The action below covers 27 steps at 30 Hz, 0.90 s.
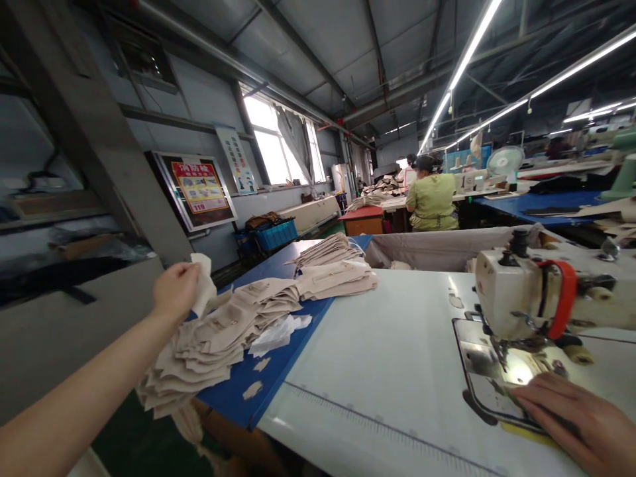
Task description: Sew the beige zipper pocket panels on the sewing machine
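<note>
Hands [176, 289] apart, cloth [203, 285] pinched; crate [278, 235] loaded.

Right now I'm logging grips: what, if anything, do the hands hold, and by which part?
The left hand pinches a pale fabric piece by its edge. The right hand lies by the sewing machine; any hold there is hidden.

Tube lights [474, 44] run under a dark roof [318, 33] at upper right. Just left of upper centre, a bright window [262, 156] with a grey curtain [297, 136] breaks the grey wall [199, 93]. Green floor [126, 434] shows at lower left.
</note>
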Each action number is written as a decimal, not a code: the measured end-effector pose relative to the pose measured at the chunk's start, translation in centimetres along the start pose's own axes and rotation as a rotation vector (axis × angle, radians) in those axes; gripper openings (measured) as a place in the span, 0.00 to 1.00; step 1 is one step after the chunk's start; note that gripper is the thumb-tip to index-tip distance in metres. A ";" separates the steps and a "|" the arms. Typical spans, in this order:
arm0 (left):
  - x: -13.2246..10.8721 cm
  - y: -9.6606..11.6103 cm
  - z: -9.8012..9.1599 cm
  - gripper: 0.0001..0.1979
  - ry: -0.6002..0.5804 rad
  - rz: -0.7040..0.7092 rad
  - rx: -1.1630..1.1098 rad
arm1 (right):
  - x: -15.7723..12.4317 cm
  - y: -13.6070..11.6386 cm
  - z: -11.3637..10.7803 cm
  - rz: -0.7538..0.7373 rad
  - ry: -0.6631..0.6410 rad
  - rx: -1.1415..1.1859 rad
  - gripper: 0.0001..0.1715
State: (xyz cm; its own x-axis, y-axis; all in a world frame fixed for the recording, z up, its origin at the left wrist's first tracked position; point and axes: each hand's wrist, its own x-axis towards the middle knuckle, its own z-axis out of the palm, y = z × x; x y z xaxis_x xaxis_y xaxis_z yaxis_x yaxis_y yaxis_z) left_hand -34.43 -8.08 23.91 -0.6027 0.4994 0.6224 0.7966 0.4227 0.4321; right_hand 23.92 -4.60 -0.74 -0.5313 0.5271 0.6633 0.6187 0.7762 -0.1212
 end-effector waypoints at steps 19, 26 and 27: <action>-27.2 18.7 14.1 0.14 -1.196 -0.072 -0.837 | 2.3 -2.7 -1.8 0.138 -0.172 0.008 0.23; -24.9 15.0 12.1 0.22 -1.168 0.552 -0.620 | 2.5 -2.6 -1.5 0.144 -0.194 0.036 0.19; -24.8 14.3 11.8 0.25 -1.173 0.729 -0.496 | 2.5 -2.7 -1.5 0.138 -0.186 0.034 0.19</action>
State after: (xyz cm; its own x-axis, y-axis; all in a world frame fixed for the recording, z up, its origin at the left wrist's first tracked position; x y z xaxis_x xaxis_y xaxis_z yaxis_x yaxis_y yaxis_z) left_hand -8.62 -5.50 6.91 0.4322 0.9014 0.0260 0.7230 -0.3636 0.5875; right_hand 21.74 -5.90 2.36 -0.5427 0.6813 0.4913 0.6745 0.7020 -0.2285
